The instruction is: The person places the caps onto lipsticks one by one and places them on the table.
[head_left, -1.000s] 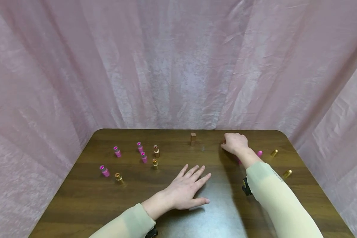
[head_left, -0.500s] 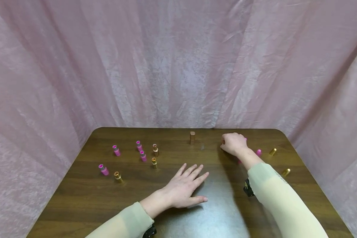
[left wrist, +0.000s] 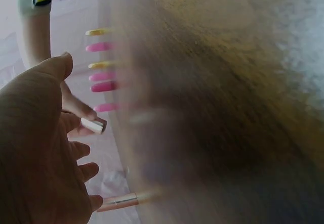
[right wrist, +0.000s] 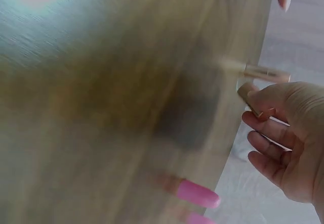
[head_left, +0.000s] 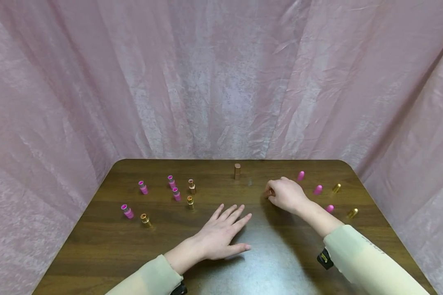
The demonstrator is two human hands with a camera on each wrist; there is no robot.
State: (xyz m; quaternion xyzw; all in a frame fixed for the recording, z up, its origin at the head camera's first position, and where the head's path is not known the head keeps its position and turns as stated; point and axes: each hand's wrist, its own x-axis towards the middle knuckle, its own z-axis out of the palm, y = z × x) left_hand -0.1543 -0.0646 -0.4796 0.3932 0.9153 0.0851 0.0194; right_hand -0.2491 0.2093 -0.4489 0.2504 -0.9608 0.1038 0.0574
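My right hand (head_left: 288,196) pinches a small rose-gold lipstick cap (right wrist: 249,101) between thumb and forefinger, just above the right half of the table. Its other fingers curl loosely in the right wrist view. My left hand (head_left: 219,239) is spread palm down low over the middle front, holding nothing. A rose-gold lipstick (head_left: 237,171) stands upright at the back centre; a band crosses its middle in the left wrist view. Beside the right hand stand pink caps (head_left: 318,189) and gold caps (head_left: 336,188) with rounded tops. The hand partly hides the pinched cap in the head view.
On the left stand several uncapped tubes: pink tubes (head_left: 127,211), gold tubes (head_left: 145,220) and a rose-gold tube (head_left: 192,187). They are on a brown wooden table (head_left: 96,254) with rounded far corners. A pink curtain (head_left: 221,82) hangs right behind its back edge.
My right hand has moved toward me and slightly left, bringing the rose-gold cap along. Pink caps its arm covered now show. The left hand has shifted slightly left.
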